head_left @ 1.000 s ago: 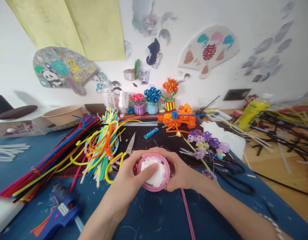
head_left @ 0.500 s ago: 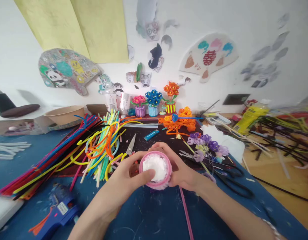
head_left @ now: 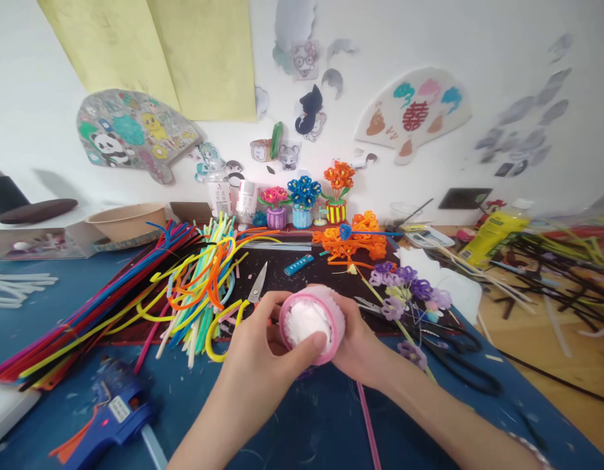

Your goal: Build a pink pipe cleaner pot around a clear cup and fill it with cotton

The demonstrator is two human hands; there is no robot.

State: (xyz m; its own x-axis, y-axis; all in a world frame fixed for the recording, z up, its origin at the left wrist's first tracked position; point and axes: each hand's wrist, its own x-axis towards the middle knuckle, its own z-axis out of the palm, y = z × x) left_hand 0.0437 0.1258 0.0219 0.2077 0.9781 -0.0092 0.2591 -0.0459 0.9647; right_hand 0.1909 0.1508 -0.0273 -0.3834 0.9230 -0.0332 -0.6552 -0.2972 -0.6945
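Note:
Between both hands is a small pink pot, tilted so its mouth faces me. White stuffing fills it inside the darker pink rim. My left hand grips the pot's left side, with the thumb across the near rim by the stuffing. Around the right and far side curls my right hand, some of its fingers hidden behind the pot. A pink pipe cleaner runs down the blue table just below my right hand; its upper end is hidden.
Scissors and a blue-handled cutter lie beyond the hands. Pipe cleaner bundles spread leftward, above a blue glue gun. Purple flowers and black scissors lie right. Potted pipe-cleaner flowers stand by the wall.
The pot has moved slightly right and tipped, showing more of its right wall. My left thumb has shifted right along the near rim. Both hands keep hold.

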